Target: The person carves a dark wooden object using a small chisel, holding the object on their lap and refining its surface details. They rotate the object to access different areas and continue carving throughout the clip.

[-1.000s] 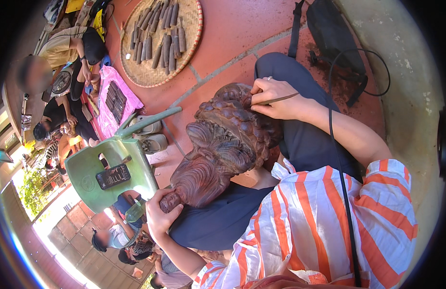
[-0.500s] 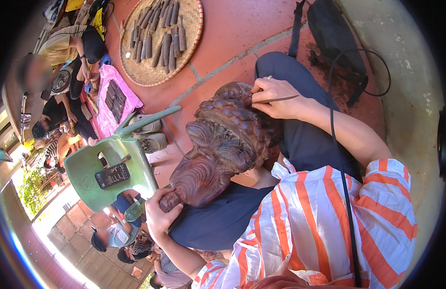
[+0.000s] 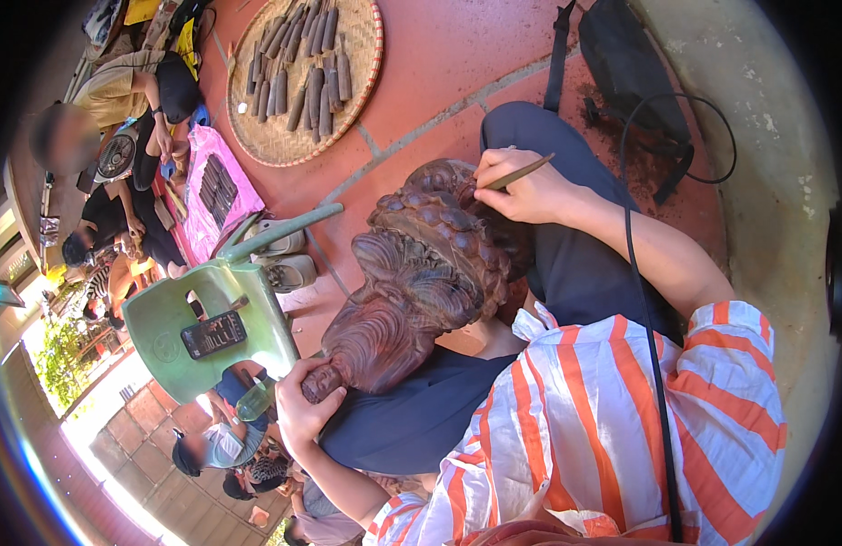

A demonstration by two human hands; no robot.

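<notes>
Across my lap lies a dark reddish-brown carved figure (image 3: 384,328), with flowing robe folds and a knobbly, scale-like base at its far end. My left hand (image 3: 302,405) is wrapped round the figure's small carved head (image 3: 322,382). At the base end, my right hand (image 3: 516,187) pinches a slim pointed carving tool (image 3: 530,170); its pointed back end sticks out past my knuckles. The tool's working tip is hidden behind my fingers, close to the base. Whether that tip touches the surface I cannot tell.
A green plastic chair (image 3: 180,341) with a black phone-like object (image 3: 213,335) stands at left, beside grey shoes (image 3: 289,271). A round woven tray (image 3: 243,127) holds several dark sticks. More lie on a pink sheet (image 3: 243,187). A black bag (image 3: 625,64) and cable lie at right. Several people sit at left.
My right hand has tilted the tool, so its back end now points higher. My left hand and the figure stay almost where they were.
</notes>
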